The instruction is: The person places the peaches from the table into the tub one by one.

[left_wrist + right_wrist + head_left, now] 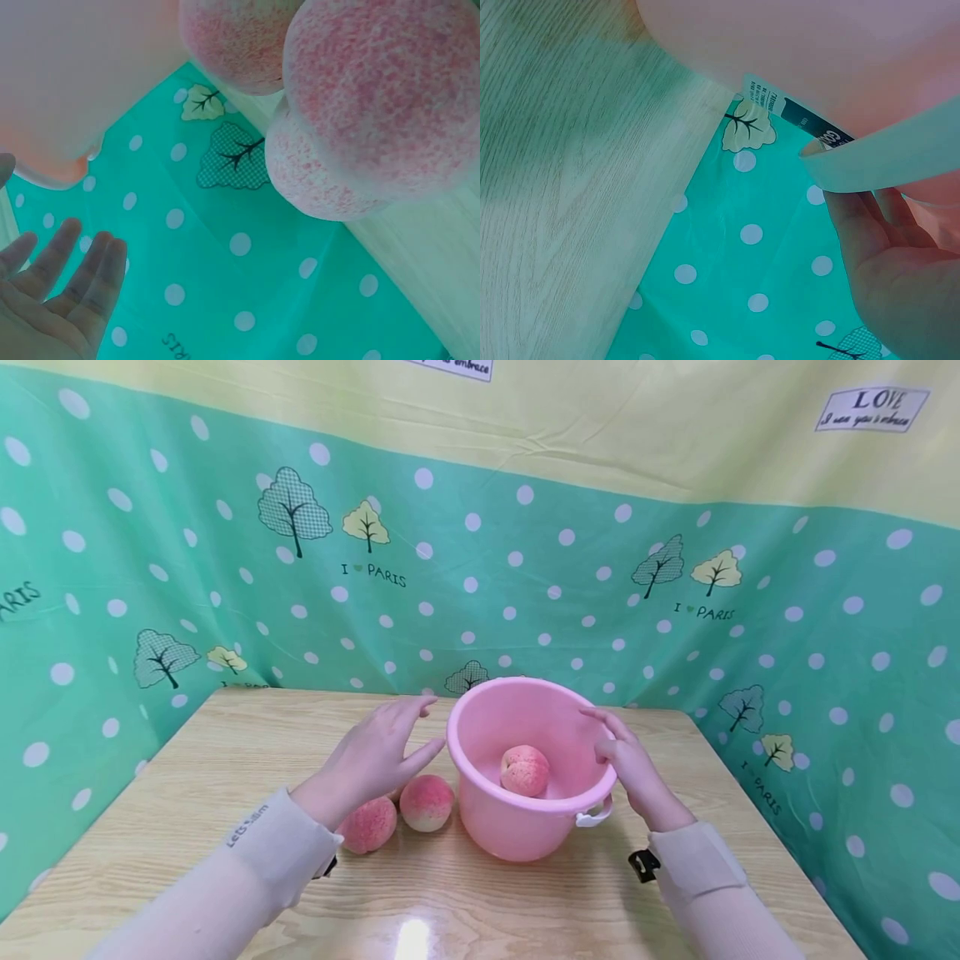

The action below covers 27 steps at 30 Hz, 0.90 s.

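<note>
Pink bucket (495, 837) upright on the bench (255, 743), one peach (525, 771) inside, walls presumably keeping it from rolling! Right hand (636, 770) grips the rim, fingers curled over, likely steadying it; left hand (371, 756) hovers, fingers loosely spread, thumb just beside the rim, more peaches (427, 803) nearby.

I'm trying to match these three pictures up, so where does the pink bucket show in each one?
Head: the pink bucket stands just right of centre, in the lower half, on the table.
Left wrist: the bucket fills the upper left corner, cut off by the edge.
Right wrist: the bucket spreads across the top and upper right, also cut off.
Shared landmark: the green dotted cloth shows in all three views.
</note>
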Tool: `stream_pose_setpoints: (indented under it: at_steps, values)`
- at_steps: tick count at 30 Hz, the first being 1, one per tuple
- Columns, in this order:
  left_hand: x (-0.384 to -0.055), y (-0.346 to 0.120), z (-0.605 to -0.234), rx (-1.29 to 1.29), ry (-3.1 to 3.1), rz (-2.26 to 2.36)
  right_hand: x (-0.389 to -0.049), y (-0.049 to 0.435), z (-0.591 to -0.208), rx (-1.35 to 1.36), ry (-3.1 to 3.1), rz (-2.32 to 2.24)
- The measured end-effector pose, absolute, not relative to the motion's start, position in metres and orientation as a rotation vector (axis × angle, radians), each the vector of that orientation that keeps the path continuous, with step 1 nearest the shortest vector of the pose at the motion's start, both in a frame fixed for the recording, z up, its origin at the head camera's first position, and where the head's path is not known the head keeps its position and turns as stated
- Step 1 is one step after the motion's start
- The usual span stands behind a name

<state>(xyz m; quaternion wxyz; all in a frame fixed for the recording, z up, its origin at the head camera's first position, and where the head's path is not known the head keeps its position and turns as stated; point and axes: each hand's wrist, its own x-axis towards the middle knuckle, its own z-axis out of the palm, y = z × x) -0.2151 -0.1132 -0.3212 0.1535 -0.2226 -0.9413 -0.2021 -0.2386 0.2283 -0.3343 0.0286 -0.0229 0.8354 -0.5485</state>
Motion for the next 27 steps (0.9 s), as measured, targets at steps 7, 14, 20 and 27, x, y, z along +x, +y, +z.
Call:
stream_pose_setpoints:
  at_steps: [7,14,20,27]
  values:
    - [-0.216,-0.113,-0.330,-0.651,-2.716,-0.570,-0.238,0.228,-0.334,-0.071,2.581,-1.694]
    - [-0.215,-0.111,-0.338,-0.644,-2.731,-0.531,-0.238,0.227,-0.333,-0.066,2.584,-1.688]
    - [-0.214,-0.111,-0.344,-0.650,-2.715,-0.517,-0.238,0.227,-0.333,-0.065,2.584,-1.686]
    - [-0.216,-0.109,-0.352,-0.666,-2.690,-0.469,-0.238,0.228,-0.333,-0.059,2.587,-1.684]
